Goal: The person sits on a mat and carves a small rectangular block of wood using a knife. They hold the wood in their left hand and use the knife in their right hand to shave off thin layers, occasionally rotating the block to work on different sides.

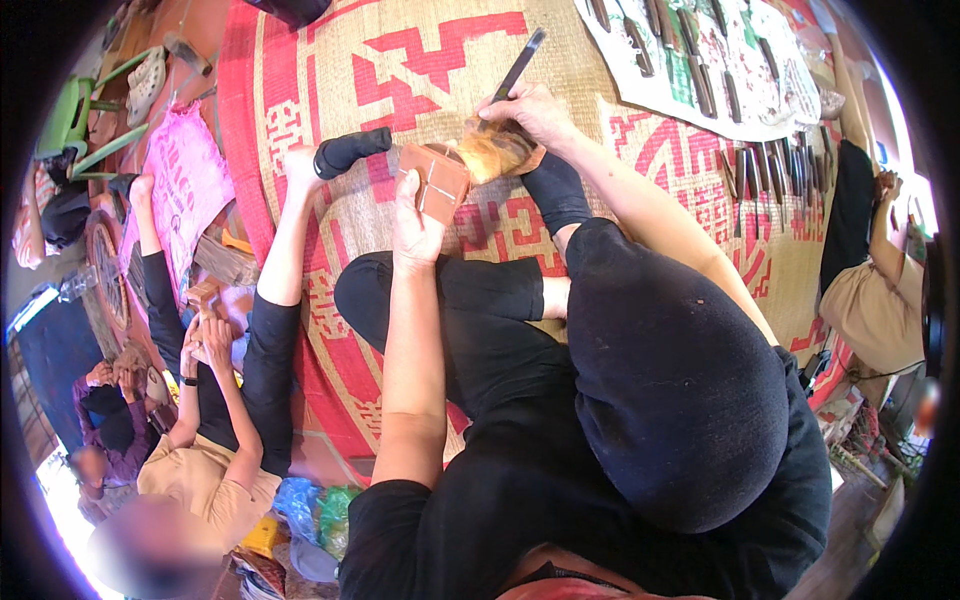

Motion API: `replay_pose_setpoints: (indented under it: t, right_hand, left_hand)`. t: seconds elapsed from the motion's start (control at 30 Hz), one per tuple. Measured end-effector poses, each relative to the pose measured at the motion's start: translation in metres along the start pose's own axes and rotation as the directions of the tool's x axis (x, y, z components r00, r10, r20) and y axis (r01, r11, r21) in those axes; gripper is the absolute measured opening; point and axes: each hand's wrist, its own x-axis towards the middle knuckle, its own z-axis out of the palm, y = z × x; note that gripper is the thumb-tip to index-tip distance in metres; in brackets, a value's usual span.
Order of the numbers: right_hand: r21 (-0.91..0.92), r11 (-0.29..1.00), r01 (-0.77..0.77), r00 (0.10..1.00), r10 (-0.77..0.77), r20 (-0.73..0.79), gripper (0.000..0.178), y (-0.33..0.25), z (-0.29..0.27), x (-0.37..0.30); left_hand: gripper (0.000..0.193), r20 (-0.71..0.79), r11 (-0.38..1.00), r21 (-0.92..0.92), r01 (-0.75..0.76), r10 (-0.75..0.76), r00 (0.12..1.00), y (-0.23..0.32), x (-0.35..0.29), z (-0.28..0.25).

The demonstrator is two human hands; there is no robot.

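My left hand is closed round a reddish-brown block with pale crossing lines on its face, thumb along the near side. Against the block's right side lies a glossy yellow-brown piece that looks like carved wood. Above that piece, my right hand grips a slim dark-handled tool, its handle slanting up and away. The tool's working end is hidden by my fingers and the piece, so I cannot tell its exact kind. My dark-socked foot is just below my right hand.
Several long tools lie on a white cloth at far right, with more tools on the patterned mat below it. A co-worker's socked foot sits left of the block. Another person sits at right.
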Motion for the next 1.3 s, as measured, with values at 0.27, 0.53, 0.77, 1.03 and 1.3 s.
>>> replay_pose_setpoints:
  t: [0.27,0.53,0.77,1.03,1.3]
  right_hand:
    - [0.041,0.999,0.014,1.0,-0.013,-0.024,0.018,0.01,0.003,0.004]
    - [0.076,0.997,0.033,0.991,-0.023,-0.132,0.02,0.01,0.001,0.011]
    - [-0.153,0.988,-0.012,0.992,-0.007,-0.124,0.024,-0.01,0.01,0.002]
    - [-0.373,0.926,0.061,0.993,-0.093,-0.07,0.02,-0.009,0.016,-0.001]
    - [-0.298,0.953,0.046,0.986,-0.092,-0.143,0.025,-0.025,0.016,-0.003]
  left_hand:
    - [0.054,0.038,1.0,-0.002,0.007,-0.007,0.999,0.001,-0.001,0.0]
    - [0.053,0.058,1.0,-0.026,0.017,-0.016,0.998,-0.001,-0.003,0.008]
    - [0.053,0.058,0.994,-0.101,0.034,-0.028,0.998,0.003,-0.005,-0.001]
    - [0.056,0.057,0.999,-0.039,0.017,-0.015,0.998,0.003,0.0,-0.011]
    - [0.054,0.076,1.0,-0.029,0.008,-0.006,0.997,0.001,-0.003,0.006]
